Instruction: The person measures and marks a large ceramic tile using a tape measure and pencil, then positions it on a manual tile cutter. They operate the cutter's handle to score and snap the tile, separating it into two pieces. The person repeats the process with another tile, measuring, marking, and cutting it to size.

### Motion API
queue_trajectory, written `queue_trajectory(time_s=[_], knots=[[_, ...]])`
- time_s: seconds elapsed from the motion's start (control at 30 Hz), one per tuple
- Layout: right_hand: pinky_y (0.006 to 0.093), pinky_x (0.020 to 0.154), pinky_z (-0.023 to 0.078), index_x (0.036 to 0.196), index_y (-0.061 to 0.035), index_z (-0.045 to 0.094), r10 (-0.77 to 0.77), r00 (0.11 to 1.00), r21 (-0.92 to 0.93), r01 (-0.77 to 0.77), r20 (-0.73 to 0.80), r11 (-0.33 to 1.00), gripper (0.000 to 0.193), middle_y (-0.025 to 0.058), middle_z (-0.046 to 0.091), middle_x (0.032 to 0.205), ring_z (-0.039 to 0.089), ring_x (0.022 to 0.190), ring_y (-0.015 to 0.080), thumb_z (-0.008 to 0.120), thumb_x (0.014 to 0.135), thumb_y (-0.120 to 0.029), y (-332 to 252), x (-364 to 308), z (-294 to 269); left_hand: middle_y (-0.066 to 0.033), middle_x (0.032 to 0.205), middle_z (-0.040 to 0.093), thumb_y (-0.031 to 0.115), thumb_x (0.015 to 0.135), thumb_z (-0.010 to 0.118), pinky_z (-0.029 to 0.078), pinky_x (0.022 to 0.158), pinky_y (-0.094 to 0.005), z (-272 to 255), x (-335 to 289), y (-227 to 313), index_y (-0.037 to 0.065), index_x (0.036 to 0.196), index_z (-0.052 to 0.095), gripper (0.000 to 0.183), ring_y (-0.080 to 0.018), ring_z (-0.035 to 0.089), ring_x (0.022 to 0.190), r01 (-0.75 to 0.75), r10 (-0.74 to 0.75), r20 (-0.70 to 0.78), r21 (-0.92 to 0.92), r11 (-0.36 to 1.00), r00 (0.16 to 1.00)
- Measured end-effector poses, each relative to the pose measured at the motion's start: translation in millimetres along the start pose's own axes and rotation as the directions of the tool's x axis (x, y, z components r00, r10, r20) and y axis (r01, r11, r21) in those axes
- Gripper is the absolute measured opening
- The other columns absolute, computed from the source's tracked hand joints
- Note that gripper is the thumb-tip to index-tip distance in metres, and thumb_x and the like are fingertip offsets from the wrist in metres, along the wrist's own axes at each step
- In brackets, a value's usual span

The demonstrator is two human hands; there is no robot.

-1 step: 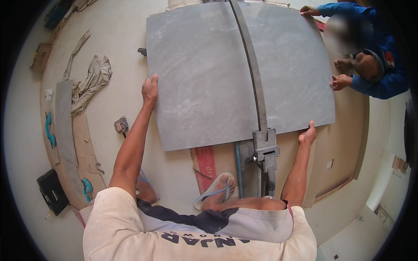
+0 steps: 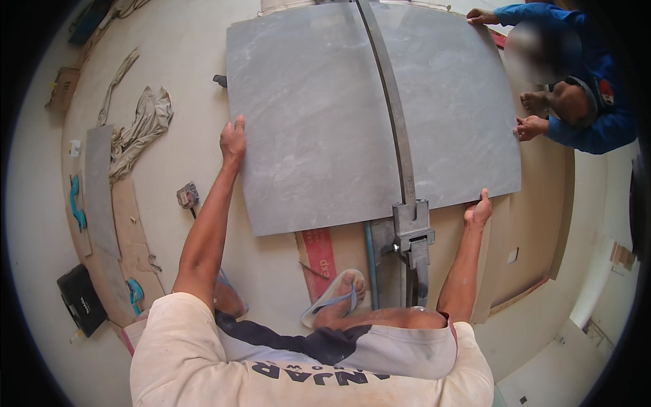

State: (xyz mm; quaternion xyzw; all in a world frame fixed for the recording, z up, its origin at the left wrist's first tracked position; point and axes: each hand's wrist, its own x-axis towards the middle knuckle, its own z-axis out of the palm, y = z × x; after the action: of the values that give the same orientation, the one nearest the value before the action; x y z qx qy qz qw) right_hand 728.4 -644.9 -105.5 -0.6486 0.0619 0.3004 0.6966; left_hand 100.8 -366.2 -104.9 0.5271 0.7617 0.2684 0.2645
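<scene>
Head view: 1 grey slab (image 2: 319,115), btwn L fingers (image 2: 240,124) (touching its L edge) and R fingers (image 2: 484,197) (touching its near edge); closure underneath hidden, can't tell. Chg vs. prior frame: nil clear; slab work appears paused, steady. Metal rail (image 2: 392,108) over slab, L of R fingers. Co-worker (image 2: 580,134) beyond R fingers. Pale flr (image 2: 203,74); crumpled cloth (image 2: 146,122), L of L fingers; blk case (image 2: 82,300), nearer.

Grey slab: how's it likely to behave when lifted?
The slab is probably heavy: the left hand, right hand and a co-worker's hands are all at its edges. Its mottled, stone-like face suggests it's stiff, and that the bare corners may chip if knocked.
</scene>
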Motion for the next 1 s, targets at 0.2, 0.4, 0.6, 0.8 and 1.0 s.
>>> queue_trajectory(time_s=[0.2, 0.4, 0.6, 0.8, 1.0], knots=[[0.043, 0.088, 0.054, 0.125, 0.0056, 0.053, 0.024, 1.0, 0.02, -0.024, 0.002, 1.0, 0.037, 0.0136, 0.061, 0.12, 0.062, 0.105, 0.0284, 0.057, 0.099, -0.021, 1, 2, -3, -0.0266, 0.09, 0.063, 0.049, 0.097, 0.053, 0.045, 0.084, -0.0457, -9, -12, 16, -0.006, 0.092, 0.058, 0.055, -0.0419, 0.06, 0.089, 0.033, -0.031, 0.041, -0.056, 0.998, 0.999], [0.0442, 0.093, 0.053, 0.127, 0.0062, 0.052, 0.023, 1.0, 0.035, -0.022, -0.019, 0.999, 0.039, 0.0145, 0.06, 0.124, 0.061, 0.109, 0.0297, 0.055, 0.1, -0.022, 2, -4, 6, -0.0261, 0.092, 0.063, 0.049, 0.097, 0.053, 0.046, 0.084, -0.0452, -18, -20, 30, -0.005, 0.093, 0.057, 0.054, -0.0408, 0.06, 0.09, 0.057, -0.055, 0.064, -0.033, 0.998, 0.996], [0.045, 0.094, 0.052, 0.127, 0.0066, 0.051, 0.019, 1.0, 0.049, -0.018, -0.014, 0.999, 0.04, 0.0149, 0.059, 0.124, 0.06, 0.11, 0.0297, 0.054, 0.101, -0.023, 0, -3, 1, -0.028, 0.096, 0.064, 0.05, 0.097, 0.054, 0.046, 0.086, -0.046, -15, -21, 35, -0.005, 0.096, 0.058, 0.055, -0.0433, 0.061, 0.094, 0.065, -0.064, 0.058, -0.013, 0.998, 0.996], [0.0439, 0.098, 0.05, 0.13, 0.006, 0.05, 0.007, 1.0, 0.03, -0.007, 0.004, 1.0, 0.041, 0.015, 0.058, 0.126, 0.06, 0.111, 0.0293, 0.053, 0.1, -0.022, 0, -3, 7, -0.0303, 0.097, 0.063, 0.051, 0.097, 0.053, 0.046, 0.087, -0.0469, -12, -21, 31, -0.006, 0.097, 0.057, 0.057, -0.0454, 0.06, 0.097, 0.063, -0.063, 0.003, 0.021, 0.998, 0.998], [0.0447, 0.098, 0.049, 0.13, 0.0056, 0.049, -0.017, 1.0, 0.023, 0.018, -0.007, 1.0, 0.041, 0.0151, 0.058, 0.127, 0.059, 0.113, 0.0303, 0.051, 0.101, -0.024, 2, -3, 7, -0.0296, 0.094, 0.062, 0.051, 0.097, 0.053, 0.045, 0.084, -0.0486, -15, -18, 27, -0.005, 0.095, 0.056, 0.057, -0.0456, 0.06, 0.094, 0.067, -0.065, 0.075, -0.036, 0.997, 0.995]])
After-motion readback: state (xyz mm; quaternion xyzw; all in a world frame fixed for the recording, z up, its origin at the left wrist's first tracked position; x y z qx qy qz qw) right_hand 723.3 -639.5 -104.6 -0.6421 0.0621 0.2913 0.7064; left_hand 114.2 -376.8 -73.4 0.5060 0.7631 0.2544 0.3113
